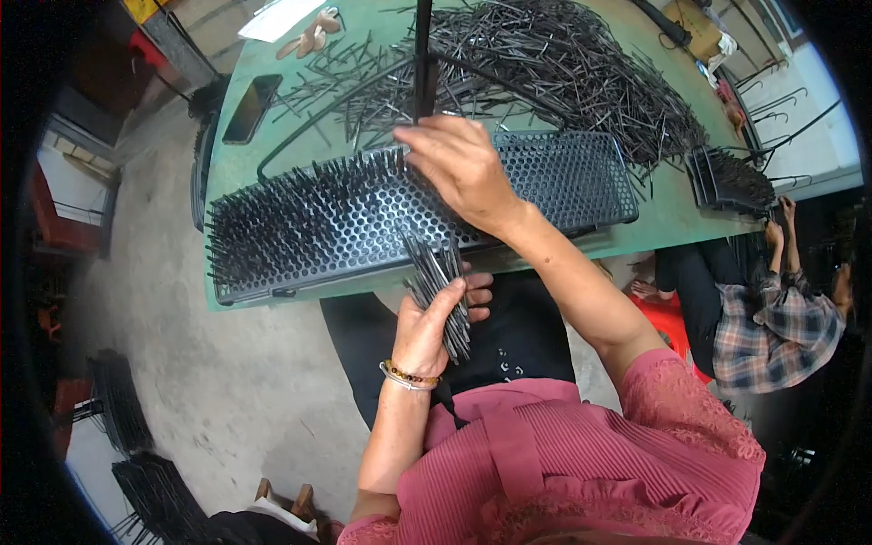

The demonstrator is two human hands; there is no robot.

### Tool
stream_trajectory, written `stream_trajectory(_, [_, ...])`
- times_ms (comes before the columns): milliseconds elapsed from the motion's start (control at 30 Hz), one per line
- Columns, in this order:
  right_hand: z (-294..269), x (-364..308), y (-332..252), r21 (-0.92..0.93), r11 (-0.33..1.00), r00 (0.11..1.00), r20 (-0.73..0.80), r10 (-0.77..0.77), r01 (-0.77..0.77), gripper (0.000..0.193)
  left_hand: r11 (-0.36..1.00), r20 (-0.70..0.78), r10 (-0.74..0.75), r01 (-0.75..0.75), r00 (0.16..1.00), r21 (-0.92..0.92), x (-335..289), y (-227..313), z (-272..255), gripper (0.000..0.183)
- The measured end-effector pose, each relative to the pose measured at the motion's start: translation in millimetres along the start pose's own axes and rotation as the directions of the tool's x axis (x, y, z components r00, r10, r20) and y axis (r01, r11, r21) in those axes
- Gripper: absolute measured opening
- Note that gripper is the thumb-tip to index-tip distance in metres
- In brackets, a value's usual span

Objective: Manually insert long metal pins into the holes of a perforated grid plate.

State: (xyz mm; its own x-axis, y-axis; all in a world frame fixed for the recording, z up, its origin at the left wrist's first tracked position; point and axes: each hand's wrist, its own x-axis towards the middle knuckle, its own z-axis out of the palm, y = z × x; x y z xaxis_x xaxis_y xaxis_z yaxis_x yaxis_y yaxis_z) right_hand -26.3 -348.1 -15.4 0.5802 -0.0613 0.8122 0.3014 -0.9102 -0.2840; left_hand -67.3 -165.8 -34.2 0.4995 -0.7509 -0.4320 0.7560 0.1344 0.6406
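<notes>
Left hand (434, 320) grips pin bundle (442, 289); right hand (459, 168) pinches pin over perforated tray (563, 177).

A workshop: green bench (227, 163) heaped with metal rods (581, 64) (bare concrete floor).

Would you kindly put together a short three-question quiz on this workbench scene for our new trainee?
1. True or false: the left hand holds a bundle of thin black rods.
2. Where is the right hand? A) over the perforated tray B) on the phone C) in the lap
3. Fill in: the loose pile of rods lies on the ____ table.

Key: 1 true; 2 A; 3 green.
</notes>
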Motion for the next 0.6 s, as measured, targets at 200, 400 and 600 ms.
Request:
stream_trajectory(200, [-43, -13, -35, 0.268, 0.691, 0.715, 0.479, 0.509, -0.671, 0.019, 0.987, -0.016, 0.152, -0.151, 0.988, 0.044, 0, 3, 0, 0.031])
stream_trajectory(400, [-51, -22, -34, 0.257, 0.365, 0.428, 0.728, 0.536, -0.895, 0.024, 0.991, -0.009, 0.137, -0.137, 0.991, 0.01, 1, 1, 2, 0.028])
stream_trajectory(600, [-56, -14, -26, 0.379, 0.365, 0.526, 0.587, 0.616, -0.85, 0.019, 0.997, -0.02, 0.076, -0.076, 0.997, 0.025, 2, -3, 2, 0.032])
